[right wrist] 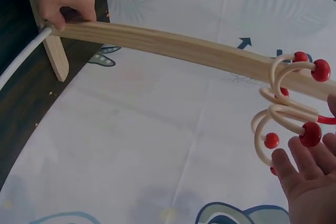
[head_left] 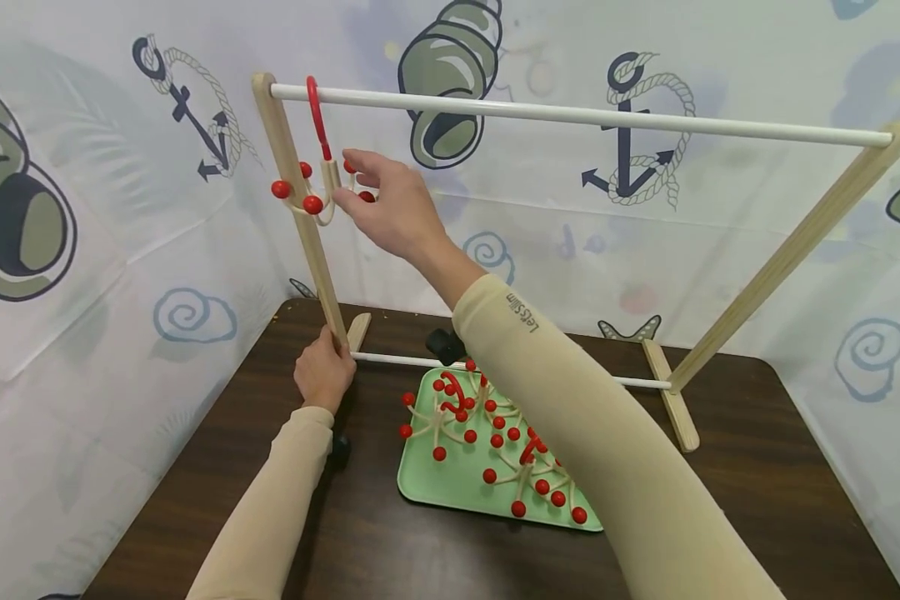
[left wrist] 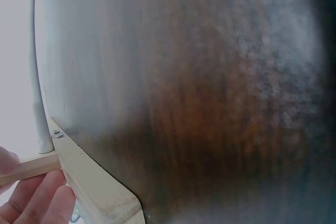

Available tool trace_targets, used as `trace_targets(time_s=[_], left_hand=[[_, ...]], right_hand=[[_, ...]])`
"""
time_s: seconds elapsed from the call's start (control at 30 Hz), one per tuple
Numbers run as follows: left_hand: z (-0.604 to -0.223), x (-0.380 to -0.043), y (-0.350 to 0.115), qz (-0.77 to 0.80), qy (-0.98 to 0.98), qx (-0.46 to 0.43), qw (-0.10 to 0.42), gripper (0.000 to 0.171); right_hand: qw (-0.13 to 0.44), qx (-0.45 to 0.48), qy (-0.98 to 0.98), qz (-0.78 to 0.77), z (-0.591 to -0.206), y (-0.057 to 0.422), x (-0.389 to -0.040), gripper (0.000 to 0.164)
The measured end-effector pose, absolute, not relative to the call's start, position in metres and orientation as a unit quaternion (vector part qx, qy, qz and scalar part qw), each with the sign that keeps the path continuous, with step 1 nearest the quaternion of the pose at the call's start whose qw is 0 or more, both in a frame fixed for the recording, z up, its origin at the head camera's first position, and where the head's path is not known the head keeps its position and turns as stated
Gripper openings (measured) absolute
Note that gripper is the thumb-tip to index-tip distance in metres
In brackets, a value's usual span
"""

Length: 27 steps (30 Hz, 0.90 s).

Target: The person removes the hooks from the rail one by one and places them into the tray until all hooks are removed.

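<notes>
A pale hanger with a red hook (head_left: 318, 121) and several curved arms tipped with red balls hangs from the left end of the white top rod (head_left: 540, 112). My right hand (head_left: 393, 204) is beside it, thumb and fingers apart. In the right wrist view the fingertips (right wrist: 281, 161) lie close to the hanger's curved arms (right wrist: 281, 114); whether they touch is unclear. Low on the left wooden post (head_left: 311, 242), my left hand (head_left: 324, 372) grips the wood. The left wrist view has its fingers (left wrist: 44, 198) on one side of the post and the thumb on the other.
More such hangers (head_left: 438, 417) lie on a green tray (head_left: 427, 483) on the dark table (head_left: 360, 533), partly behind my right forearm. The rack's right post (head_left: 787, 262) and foot (head_left: 671, 396) stand opposite. A lower white rod (head_left: 390, 359) runs behind the tray.
</notes>
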<state>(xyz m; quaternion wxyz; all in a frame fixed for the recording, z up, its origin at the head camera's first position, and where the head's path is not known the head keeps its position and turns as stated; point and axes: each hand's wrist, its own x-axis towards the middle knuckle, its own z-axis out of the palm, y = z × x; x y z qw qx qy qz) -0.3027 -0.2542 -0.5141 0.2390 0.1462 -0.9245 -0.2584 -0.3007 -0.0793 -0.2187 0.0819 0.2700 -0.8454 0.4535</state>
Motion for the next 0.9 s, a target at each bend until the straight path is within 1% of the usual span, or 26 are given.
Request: trace_targets(time_s=[0.13, 0.37, 0.5, 0.6, 0.73, 0.9], left_hand=[[-0.514, -0.301, -0.254, -0.256, -0.925, 0.143, 0.241, 0.018], [-0.516, -0.301, -0.255, -0.254, -0.926, 0.143, 0.239, 0.020], [-0.514, -0.302, -0.254, -0.258, -0.925, 0.145, 0.238, 0.022], [-0.512, -0.303, -0.252, -0.261, -0.925, 0.145, 0.237, 0.023], [-0.510, -0.302, -0.251, -0.257, -0.927, 0.151, 0.226, 0.024], [-0.512, -0.301, -0.253, -0.253, -0.929, 0.161, 0.217, 0.025]], right_hand=[[0.054, 0.259, -0.846, 0.464, -0.219, -0.084, -0.306, 0.059], [0.047, 0.230, -0.841, 0.488, -0.220, -0.093, -0.316, 0.059], [0.028, 0.232, -0.839, 0.492, -0.222, -0.098, -0.318, 0.059], [0.026, 0.236, -0.840, 0.489, -0.222, -0.100, -0.319, 0.056], [0.046, 0.221, -0.848, 0.479, -0.222, -0.100, -0.318, 0.048], [0.102, 0.178, -0.868, 0.453, -0.222, -0.097, -0.317, 0.039]])
